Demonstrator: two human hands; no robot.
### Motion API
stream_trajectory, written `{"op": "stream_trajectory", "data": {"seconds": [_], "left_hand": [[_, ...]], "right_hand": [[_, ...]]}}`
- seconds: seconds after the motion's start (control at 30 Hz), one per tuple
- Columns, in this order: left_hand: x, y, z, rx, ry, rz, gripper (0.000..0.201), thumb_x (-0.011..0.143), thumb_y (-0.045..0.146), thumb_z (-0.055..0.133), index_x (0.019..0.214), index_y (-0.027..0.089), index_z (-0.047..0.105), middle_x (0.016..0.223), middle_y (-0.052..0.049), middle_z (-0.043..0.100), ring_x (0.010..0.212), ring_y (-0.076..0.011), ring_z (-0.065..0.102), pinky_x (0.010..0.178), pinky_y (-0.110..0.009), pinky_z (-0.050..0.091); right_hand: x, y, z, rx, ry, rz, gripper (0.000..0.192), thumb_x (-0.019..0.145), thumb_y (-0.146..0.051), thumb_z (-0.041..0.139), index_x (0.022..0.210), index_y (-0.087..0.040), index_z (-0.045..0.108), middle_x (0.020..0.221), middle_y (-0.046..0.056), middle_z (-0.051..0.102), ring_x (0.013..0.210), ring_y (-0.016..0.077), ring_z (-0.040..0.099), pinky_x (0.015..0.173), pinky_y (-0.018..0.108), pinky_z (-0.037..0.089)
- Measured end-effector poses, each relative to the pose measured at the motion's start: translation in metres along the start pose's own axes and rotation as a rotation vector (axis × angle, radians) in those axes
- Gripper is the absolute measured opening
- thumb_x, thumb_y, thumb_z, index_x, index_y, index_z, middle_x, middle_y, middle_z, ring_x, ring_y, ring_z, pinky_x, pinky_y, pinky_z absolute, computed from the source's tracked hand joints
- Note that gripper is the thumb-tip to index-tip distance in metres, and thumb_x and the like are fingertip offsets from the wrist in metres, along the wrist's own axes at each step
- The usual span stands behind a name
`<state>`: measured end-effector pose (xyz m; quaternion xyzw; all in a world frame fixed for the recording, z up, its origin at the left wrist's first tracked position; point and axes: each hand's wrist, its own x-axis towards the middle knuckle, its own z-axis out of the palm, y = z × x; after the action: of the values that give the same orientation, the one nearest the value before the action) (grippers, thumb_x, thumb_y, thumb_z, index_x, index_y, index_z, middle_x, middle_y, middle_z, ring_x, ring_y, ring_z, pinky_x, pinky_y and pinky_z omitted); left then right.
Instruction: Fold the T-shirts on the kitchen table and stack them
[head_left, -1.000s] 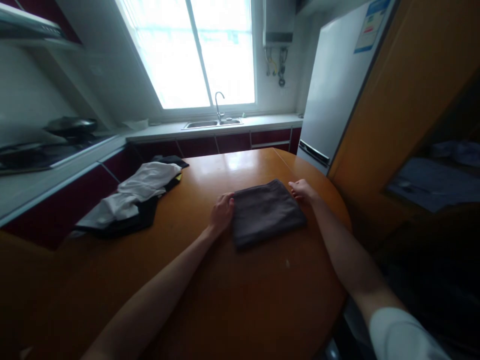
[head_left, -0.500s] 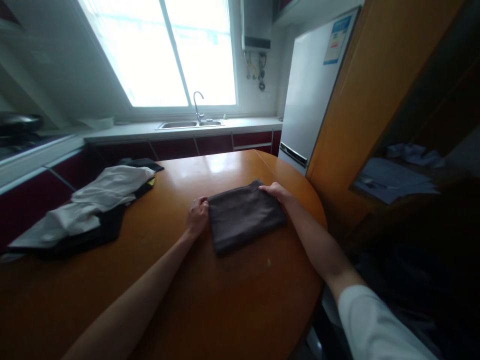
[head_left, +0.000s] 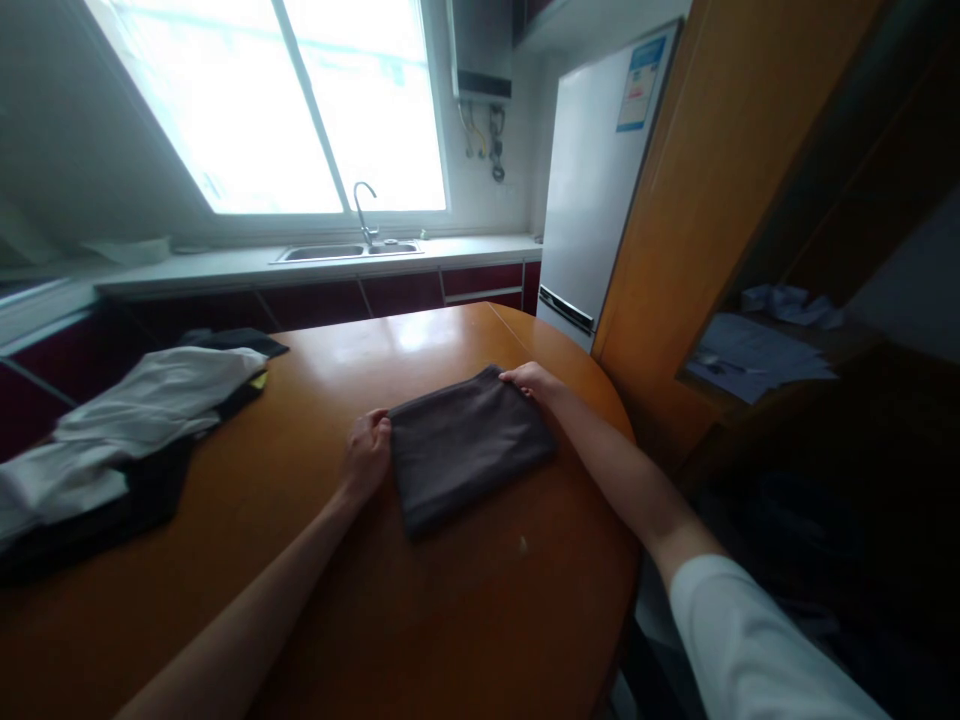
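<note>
A folded dark grey cloth [head_left: 465, 445] lies flat on a round orange-brown table [head_left: 450, 610]. My left hand [head_left: 366, 455] grips its far left corner, fingers curled around the edge. My right hand [head_left: 531, 380] pinches the far right corner. Both arms stretch forward across the table top, the right one in a white short sleeve.
A pile of white and black clothes [head_left: 127, 425] lies at the table's left. Behind it runs a counter with a sink [head_left: 346, 251] under a bright window. A grey fridge [head_left: 592, 190] and a wooden cabinet [head_left: 720, 200] stand to the right, with papers on a shelf [head_left: 757, 345].
The view has swung to the right, so everything slid left in the picture. My hands have kept their hold on the cloth's far corners, and the cloth lies the same way.
</note>
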<state>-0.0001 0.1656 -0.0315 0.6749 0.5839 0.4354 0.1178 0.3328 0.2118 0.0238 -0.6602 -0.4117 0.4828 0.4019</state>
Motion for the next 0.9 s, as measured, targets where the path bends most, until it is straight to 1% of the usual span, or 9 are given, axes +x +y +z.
{"op": "stream_trajectory", "data": {"seconds": [0.1,0.17,0.23,0.43,0.53,0.67,0.8,0.9], "left_hand": [[-0.002,0.000,0.000,-0.018,0.017,-0.004,0.048,0.093,0.049,0.037,0.122,0.017,0.058,0.119,-0.014,0.063,0.114,-0.0305,0.060,0.102,-0.046,0.047],[-0.003,0.002,-0.001,-0.024,0.042,-0.010,0.048,0.093,0.050,0.038,0.124,0.018,0.056,0.119,-0.014,0.063,0.115,-0.0302,0.059,0.104,-0.047,0.046],[-0.005,0.003,-0.002,-0.030,0.056,-0.021,0.048,0.093,0.050,0.038,0.125,0.018,0.055,0.118,-0.013,0.062,0.116,-0.0298,0.058,0.105,-0.048,0.045],[-0.007,0.003,-0.002,-0.033,0.028,-0.029,0.048,0.094,0.051,0.038,0.127,0.020,0.053,0.119,-0.012,0.063,0.116,-0.0301,0.058,0.102,-0.048,0.048],[-0.010,0.004,-0.002,-0.001,0.018,-0.018,0.048,0.094,0.052,0.038,0.128,0.021,0.053,0.119,-0.011,0.064,0.116,-0.0306,0.058,0.101,-0.049,0.048],[-0.014,0.006,-0.005,0.052,-0.017,-0.016,0.049,0.095,0.053,0.038,0.130,0.022,0.053,0.121,-0.011,0.064,0.117,-0.0316,0.056,0.103,-0.052,0.046],[-0.016,0.007,-0.006,0.077,-0.024,-0.013,0.051,0.095,0.055,0.037,0.130,0.022,0.053,0.122,-0.012,0.064,0.117,-0.0321,0.056,0.104,-0.053,0.045],[-0.017,0.008,-0.007,0.088,-0.040,-0.022,0.052,0.096,0.056,0.037,0.132,0.021,0.052,0.123,-0.012,0.064,0.117,-0.0323,0.057,0.105,-0.054,0.044]], "right_hand": [[0.012,-0.004,-0.007,-0.039,0.038,-0.026,0.015,0.078,-0.019,0.080,0.084,-0.013,0.068,0.061,-0.001,0.063,0.050,0.0096,0.055,0.049,0.019,0.044],[0.021,-0.007,-0.020,-0.068,0.076,-0.045,0.015,0.077,-0.018,0.080,0.086,-0.014,0.069,0.063,-0.001,0.064,0.052,0.0094,0.056,0.051,0.019,0.045],[0.031,-0.009,-0.038,-0.104,0.115,-0.055,0.016,0.076,-0.017,0.081,0.088,-0.014,0.070,0.066,-0.001,0.066,0.055,0.0096,0.058,0.053,0.019,0.046],[0.071,-0.015,-0.110,-0.256,0.265,-0.073,0.018,0.077,-0.016,0.080,0.093,-0.012,0.072,0.074,0.001,0.069,0.059,0.0097,0.059,0.057,0.020,0.049],[0.095,-0.018,-0.137,-0.343,0.362,-0.095,0.019,0.078,-0.018,0.080,0.095,-0.011,0.073,0.079,0.004,0.071,0.062,0.0113,0.061,0.061,0.022,0.051],[0.125,-0.020,-0.159,-0.457,0.475,-0.126,0.018,0.080,-0.014,0.075,0.097,-0.008,0.074,0.083,0.008,0.073,0.071,0.0155,0.066,0.068,0.025,0.054],[0.150,-0.021,-0.174,-0.586,0.576,-0.165,0.027,0.077,-0.011,0.074,0.102,-0.002,0.073,0.087,0.015,0.073,0.082,0.0222,0.068,0.075,0.028,0.056],[0.163,-0.020,-0.183,-0.698,0.645,-0.210,0.035,0.078,-0.011,0.074,0.108,0.004,0.070,0.089,0.021,0.072,0.088,0.0264,0.068,0.076,0.030,0.056]]}}
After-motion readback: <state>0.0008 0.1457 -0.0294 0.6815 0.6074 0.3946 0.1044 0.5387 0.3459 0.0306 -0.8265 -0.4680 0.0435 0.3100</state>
